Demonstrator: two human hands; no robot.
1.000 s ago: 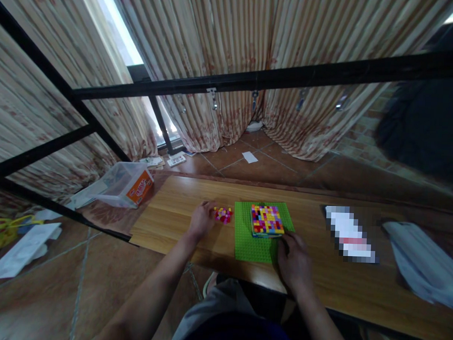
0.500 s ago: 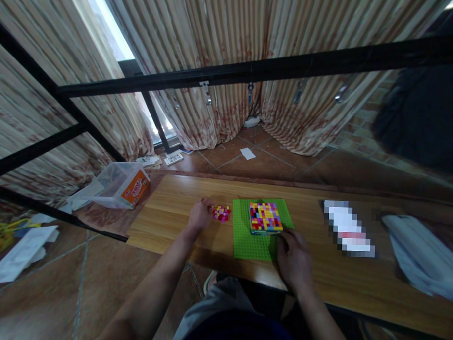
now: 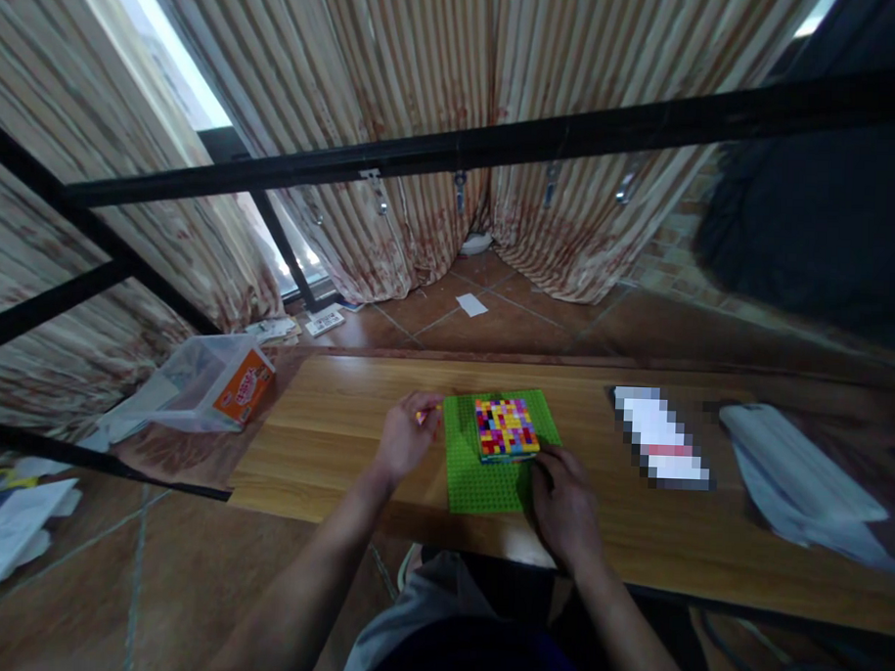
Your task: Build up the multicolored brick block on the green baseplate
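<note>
The multicoloured brick block point(image 3: 507, 426) sits on the green baseplate point(image 3: 478, 488). My right hand point(image 3: 568, 506) bends in at the block's four o'clock corner; my left hand point(image 3: 406, 440) curls by loose bricks point(image 3: 421, 415) at the baseplate's nine o'clock. I can't tell whether either grips anything.

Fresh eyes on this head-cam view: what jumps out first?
First, the multicoloured brick block on the green baseplate, with the right hand at its near right corner. Next, the pixelated patch farther right over the wooden table, then the orange label on the clear bin at left.
</note>
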